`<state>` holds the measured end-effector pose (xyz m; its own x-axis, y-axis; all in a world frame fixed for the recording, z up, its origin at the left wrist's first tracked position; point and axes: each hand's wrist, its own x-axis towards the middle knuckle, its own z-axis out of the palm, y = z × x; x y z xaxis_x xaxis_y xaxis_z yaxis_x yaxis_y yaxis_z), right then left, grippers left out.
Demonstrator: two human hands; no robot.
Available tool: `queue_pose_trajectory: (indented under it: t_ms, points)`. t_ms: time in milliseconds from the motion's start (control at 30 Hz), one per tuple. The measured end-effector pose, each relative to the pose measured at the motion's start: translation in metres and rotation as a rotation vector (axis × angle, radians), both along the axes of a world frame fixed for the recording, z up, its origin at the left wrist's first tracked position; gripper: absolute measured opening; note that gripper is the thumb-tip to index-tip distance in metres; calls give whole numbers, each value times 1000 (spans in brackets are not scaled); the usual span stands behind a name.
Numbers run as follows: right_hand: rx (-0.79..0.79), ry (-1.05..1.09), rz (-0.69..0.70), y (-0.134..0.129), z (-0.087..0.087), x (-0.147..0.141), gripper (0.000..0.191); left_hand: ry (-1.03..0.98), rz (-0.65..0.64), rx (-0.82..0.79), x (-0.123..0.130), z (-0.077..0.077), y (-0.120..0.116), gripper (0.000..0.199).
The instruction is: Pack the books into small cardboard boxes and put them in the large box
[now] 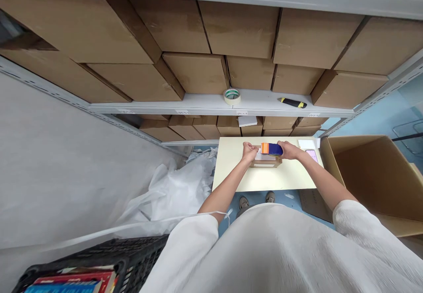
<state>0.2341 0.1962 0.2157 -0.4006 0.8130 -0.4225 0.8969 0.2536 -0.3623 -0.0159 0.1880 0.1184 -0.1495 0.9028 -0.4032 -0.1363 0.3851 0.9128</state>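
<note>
In my right hand (288, 150) is a small dark blue and orange box (273, 149), its fingers wrapped round the blue end. The object is held above a small brown cardboard carton (278, 162), which rests on the cream table. White paper shows on the carton's top, and a white strip runs along its near side. My left hand (250, 152) is closed at the carton's left end, fingers pinched close to the orange end. What those fingers grip is too small to make out.
The cream table (231, 179) stands below shelves of cardboard boxes (194, 73). A tape roll (231, 96) and a utility knife (292, 103) lie on the shelf. A phone (311, 155) is at the table's right, beside a large open carton (373, 174). White wrapping (178, 191) heaps at left, behind a black crate (142, 257).
</note>
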Motion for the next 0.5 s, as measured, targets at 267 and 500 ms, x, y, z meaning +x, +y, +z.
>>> queue_pose_trajectory:
  t_ms: [267,500]
  points:
    - [12,-64,21,2,20,-11,47,-39,32,40,-14,6,6,56]
    - [4,-169,19,5,27,8,47,36,51,-28,-67,-10,5,57]
